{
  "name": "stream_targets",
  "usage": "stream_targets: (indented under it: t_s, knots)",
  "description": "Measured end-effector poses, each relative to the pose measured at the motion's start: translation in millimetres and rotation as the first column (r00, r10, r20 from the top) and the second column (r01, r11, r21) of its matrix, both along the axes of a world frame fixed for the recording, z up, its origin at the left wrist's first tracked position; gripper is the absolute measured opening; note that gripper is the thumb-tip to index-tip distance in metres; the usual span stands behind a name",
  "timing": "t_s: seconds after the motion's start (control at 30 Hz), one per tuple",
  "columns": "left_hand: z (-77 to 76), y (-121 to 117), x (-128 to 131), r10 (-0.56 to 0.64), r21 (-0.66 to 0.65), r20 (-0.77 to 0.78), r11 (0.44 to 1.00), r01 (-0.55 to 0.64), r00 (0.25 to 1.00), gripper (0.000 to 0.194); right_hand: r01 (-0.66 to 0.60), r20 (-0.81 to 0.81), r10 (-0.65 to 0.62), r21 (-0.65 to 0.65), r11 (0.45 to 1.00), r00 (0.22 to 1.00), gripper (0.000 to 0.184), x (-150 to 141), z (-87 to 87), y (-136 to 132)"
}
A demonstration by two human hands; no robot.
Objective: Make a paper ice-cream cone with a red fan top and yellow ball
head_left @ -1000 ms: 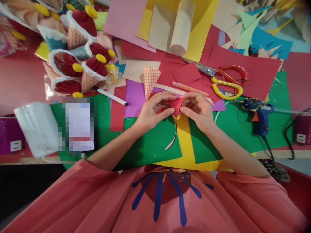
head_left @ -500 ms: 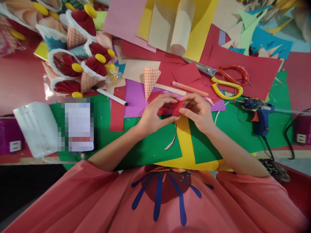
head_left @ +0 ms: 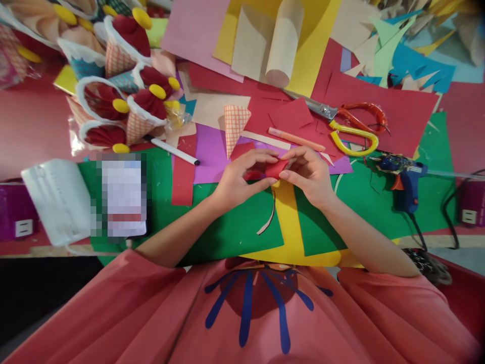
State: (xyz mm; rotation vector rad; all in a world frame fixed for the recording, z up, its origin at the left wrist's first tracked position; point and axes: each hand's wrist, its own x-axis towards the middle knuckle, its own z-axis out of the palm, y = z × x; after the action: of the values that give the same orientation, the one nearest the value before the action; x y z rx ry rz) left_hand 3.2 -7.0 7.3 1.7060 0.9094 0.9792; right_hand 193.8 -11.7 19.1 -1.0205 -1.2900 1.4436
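Note:
My left hand [head_left: 238, 177] and my right hand [head_left: 308, 172] meet over the middle of the table, both pinched on a small folded piece of red paper [head_left: 273, 169]. The paper is squeezed narrow between thumbs and fingertips, partly hidden by them. Under the hands lie green paper sheets [head_left: 231, 227], a yellow sheet [head_left: 290, 227] and a purple sheet [head_left: 208, 151]. A checked orange paper cone [head_left: 233, 124] lies just beyond my left hand.
Scissors with red and yellow handles [head_left: 348, 124] and a blue glue gun [head_left: 401, 174] lie to the right. A marker pen [head_left: 172, 150], a white pad [head_left: 60, 199] and several finished paper cones with red filling [head_left: 129, 101] are on the left. A cream paper roll [head_left: 284, 43] stands behind.
The red paper has been folded and pressed smaller between both hands, and the fingertips have closed in on it. The arms have stayed in place.

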Motion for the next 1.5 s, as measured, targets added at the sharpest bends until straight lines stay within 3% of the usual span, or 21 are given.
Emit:
stream_targets:
  t_s: [0.27, 0.4, 0.7, 0.87, 0.93, 1.3, 1.5]
  knots:
    - [-1.8, 4, 2, 0.061, -0.193, 0.209, 0.981, -0.020, 0.976, 0.030, -0.058, -0.051, 0.060, 0.030, 0.998, 0.997, 0.032, 2, -3.6, -3]
    - [-2.4, 6, 2, 0.107, -0.219, 0.242, 0.974, -0.053, 0.965, 0.030, -0.087, -0.056, 0.091, 0.070, 0.994, 0.994, 0.027, 1, -3.3, -5]
    - [-0.9, 2, 1, 0.072, -0.027, 0.130, 0.997, -0.069, 0.989, 0.020, -0.061, -0.030, 0.061, 0.017, 0.998, 0.998, 0.034, 1, -1.1, -2]
    - [-5.9, -1, 0, 0.001, 0.043, 0.095, 0.999, -0.005, 0.995, 0.043, -0.022, -0.070, 0.022, 0.006, 1.000, 0.997, 0.031, 1, 0.4, -1]
    - [-8.0, -2, 1, 0.006, 0.072, 0.091, 0.997, -0.012, 0.996, 0.044, -0.024, -0.079, 0.025, 0.007, 1.000, 0.997, 0.032, 0, 0.2, -1]
    - [-7.5, -2, 1, 0.011, 0.000, 0.109, 1.000, -0.011, 0.994, 0.037, -0.035, -0.019, 0.034, -0.062, 0.997, 0.999, 0.046, -1, 2.1, 0]
    - [-5.7, -5, 1, -0.003, 0.053, 0.046, 0.999, 0.001, 0.999, 0.043, -0.060, -0.037, 0.057, -0.078, 0.995, 0.998, 0.043, 0, -1.0, -1]
